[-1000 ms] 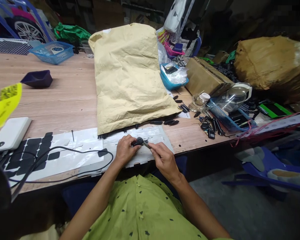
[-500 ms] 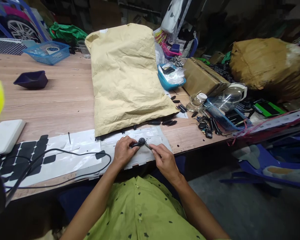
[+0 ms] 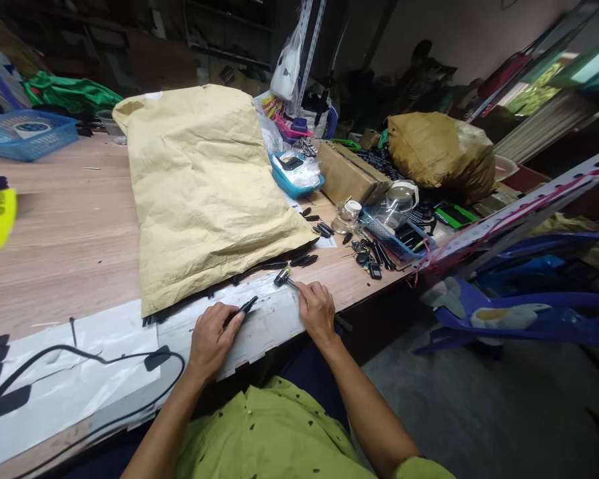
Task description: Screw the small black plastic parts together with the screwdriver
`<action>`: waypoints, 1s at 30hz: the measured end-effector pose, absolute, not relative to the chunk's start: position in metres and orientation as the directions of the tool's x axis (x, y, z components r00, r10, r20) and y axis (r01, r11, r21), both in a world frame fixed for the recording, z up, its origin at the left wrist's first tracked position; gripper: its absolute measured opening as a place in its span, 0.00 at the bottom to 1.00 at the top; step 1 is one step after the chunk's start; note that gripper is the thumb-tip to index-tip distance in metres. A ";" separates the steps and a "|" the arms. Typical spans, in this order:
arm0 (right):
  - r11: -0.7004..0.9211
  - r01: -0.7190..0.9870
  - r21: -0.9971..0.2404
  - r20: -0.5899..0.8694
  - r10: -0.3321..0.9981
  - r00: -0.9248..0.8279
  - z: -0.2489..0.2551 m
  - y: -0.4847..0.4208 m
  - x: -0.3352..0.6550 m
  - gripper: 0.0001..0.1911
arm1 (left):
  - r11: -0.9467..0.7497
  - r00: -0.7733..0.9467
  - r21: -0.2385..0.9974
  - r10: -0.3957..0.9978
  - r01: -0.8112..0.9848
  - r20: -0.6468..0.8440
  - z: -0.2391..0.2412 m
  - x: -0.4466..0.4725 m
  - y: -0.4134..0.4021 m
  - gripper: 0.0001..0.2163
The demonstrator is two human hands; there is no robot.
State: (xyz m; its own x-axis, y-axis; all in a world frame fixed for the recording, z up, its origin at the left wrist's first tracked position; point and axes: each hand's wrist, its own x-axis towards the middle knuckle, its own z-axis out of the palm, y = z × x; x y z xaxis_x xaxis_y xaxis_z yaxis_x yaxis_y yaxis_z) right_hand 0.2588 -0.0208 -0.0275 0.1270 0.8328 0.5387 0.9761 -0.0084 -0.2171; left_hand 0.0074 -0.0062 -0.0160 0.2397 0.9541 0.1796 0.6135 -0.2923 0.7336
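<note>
My left hand (image 3: 210,338) rests on a white sheet (image 3: 259,319) at the table's near edge, fingers closed on a small black plastic piece (image 3: 246,306). My right hand (image 3: 315,309) pinches a thin tool with a black head (image 3: 282,277), its tip pointing toward the big tan paper sack (image 3: 199,193). The two hands are apart, each holding its own item.
Several small black parts (image 3: 299,259) lie along the sack's front edge. A black cable (image 3: 94,359) loops at the left. Blue trays (image 3: 294,176), a cardboard box (image 3: 347,176), a clear jar (image 3: 347,214) and clutter fill the right. A blue basket (image 3: 24,133) stands far left.
The hands, which held one black part together, have separated: the left keeps a black piece, the right carries the tool to the right. The camera has swung right.
</note>
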 end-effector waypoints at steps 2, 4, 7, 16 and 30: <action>-0.019 0.980 -0.199 0.548 0.826 0.127 -0.032 -0.021 0.257 0.17 | -0.286 0.232 0.742 0.956 0.606 0.180 -0.017 0.007 -0.007 0.17; -0.020 0.980 -0.198 0.552 0.824 0.128 -0.033 -0.022 0.255 0.16 | -0.282 0.221 0.746 0.958 0.603 0.183 -0.018 0.006 -0.008 0.17; -0.004 0.980 -0.201 0.567 0.815 0.120 -0.033 -0.023 0.254 0.16 | -0.289 0.209 0.747 0.957 0.599 0.202 -0.021 0.005 -0.008 0.17; -0.013 0.979 -0.206 0.572 0.810 0.131 -0.035 -0.024 0.253 0.17 | -0.253 0.178 0.787 0.967 0.563 0.183 -0.015 0.004 -0.010 0.18; -0.019 0.974 -0.225 0.558 0.817 0.145 -0.032 -0.025 0.252 0.16 | -0.120 0.080 0.865 0.993 0.488 0.092 -0.007 0.002 -0.016 0.18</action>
State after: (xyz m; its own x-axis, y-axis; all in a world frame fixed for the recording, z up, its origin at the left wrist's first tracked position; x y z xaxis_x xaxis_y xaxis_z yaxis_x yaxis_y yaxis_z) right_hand 0.2521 -0.0254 -0.0319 0.1449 0.8172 0.5578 0.9741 -0.0190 -0.2252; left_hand 0.0017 -0.0163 -0.0075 0.0798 0.9925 0.0923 0.4882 -0.1197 0.8645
